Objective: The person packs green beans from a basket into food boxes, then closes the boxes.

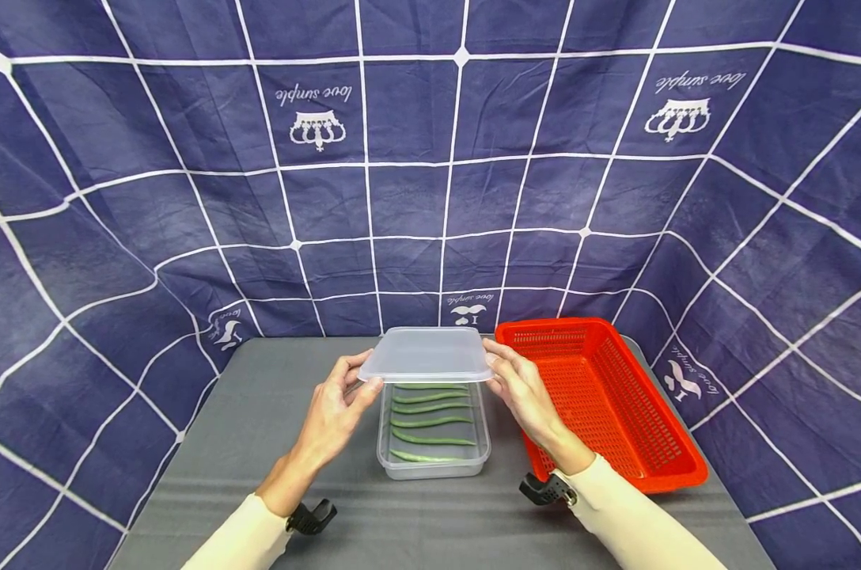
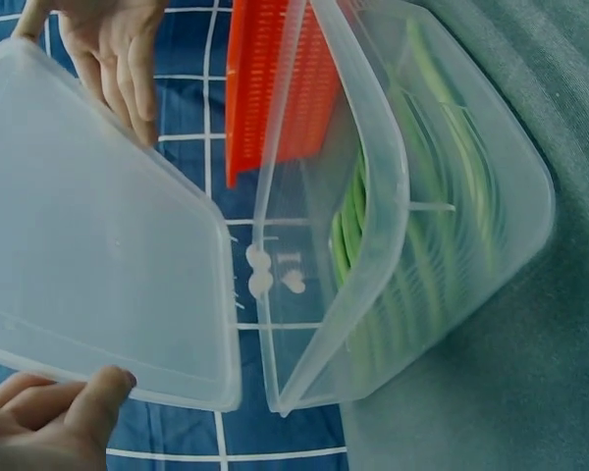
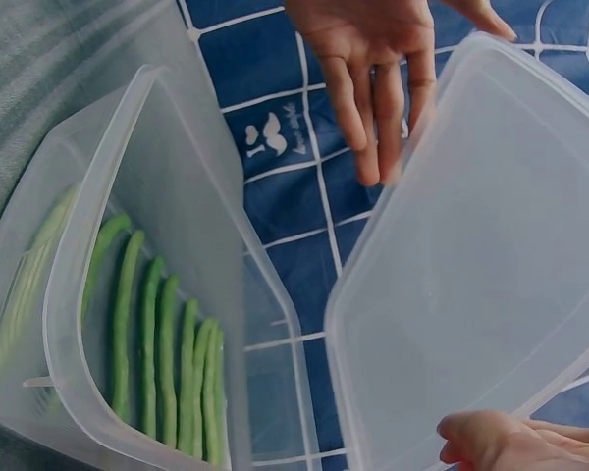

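A translucent plastic lid (image 1: 426,354) is held level above the far part of a clear plastic container (image 1: 434,471). My left hand (image 1: 334,412) pinches the lid's left edge, thumb at the near corner. On the opposite edge, my right hand (image 1: 521,392) grips it the same way. Several green beans (image 3: 167,353) lie side by side across the container's bottom, and the lid hides the far ones in the head view. Both wrist views show a gap between the lid (image 2: 108,235) and the container's rim (image 2: 388,186).
An orange-red plastic basket (image 1: 601,404) with perforated walls stands right of the container, partly behind my right forearm. Grey cloth (image 1: 259,412) covers the table. Dark blue fabric with white lines (image 1: 409,198) hangs at the back and both sides.
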Demonstrator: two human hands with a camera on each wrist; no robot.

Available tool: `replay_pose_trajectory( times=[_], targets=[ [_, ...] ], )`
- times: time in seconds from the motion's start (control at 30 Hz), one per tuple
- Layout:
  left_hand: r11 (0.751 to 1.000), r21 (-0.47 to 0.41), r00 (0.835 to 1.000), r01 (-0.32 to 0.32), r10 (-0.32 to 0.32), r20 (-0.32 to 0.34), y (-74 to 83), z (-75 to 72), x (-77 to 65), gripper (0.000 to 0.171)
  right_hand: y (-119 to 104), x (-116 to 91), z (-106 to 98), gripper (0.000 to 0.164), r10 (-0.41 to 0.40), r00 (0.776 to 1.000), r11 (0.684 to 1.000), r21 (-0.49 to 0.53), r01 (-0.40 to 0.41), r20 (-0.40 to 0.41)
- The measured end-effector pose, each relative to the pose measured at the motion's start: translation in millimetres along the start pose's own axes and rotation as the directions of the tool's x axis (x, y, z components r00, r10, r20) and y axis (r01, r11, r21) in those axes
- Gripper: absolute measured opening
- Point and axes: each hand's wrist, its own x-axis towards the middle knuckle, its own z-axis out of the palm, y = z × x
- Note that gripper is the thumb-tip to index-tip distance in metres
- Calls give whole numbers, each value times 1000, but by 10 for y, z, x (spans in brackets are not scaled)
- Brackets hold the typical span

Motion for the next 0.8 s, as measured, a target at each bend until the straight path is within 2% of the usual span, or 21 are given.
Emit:
replay_pose_trajectory(
  times=[0.13,0.2,0.37,0.6,0.8],
  targets=[
    [999,0,997,-50,50,51,-57,-20,-6,56,31,-5,-30,72,26,999,988,-154,-30,-28],
    [998,15,996,-61,59,73,-77,-33,-9,62,54,1,-38,75,29,999,981,-193,-36,-36],
    [999,26,989,-37,33,144,-104,-72,-40,78,117,27,-34,84,31,999,988,-153,-32,-8],
    [1000,15,968,18,-21,249,-168,-97,-103,95,207,27,-32,96,60,998,988,-146,-58,12],
    [996,83,963,14,-36,268,-258,-96,-172,102,265,-4,-20,98,85,996,974,-211,-76,32]
  ],
)
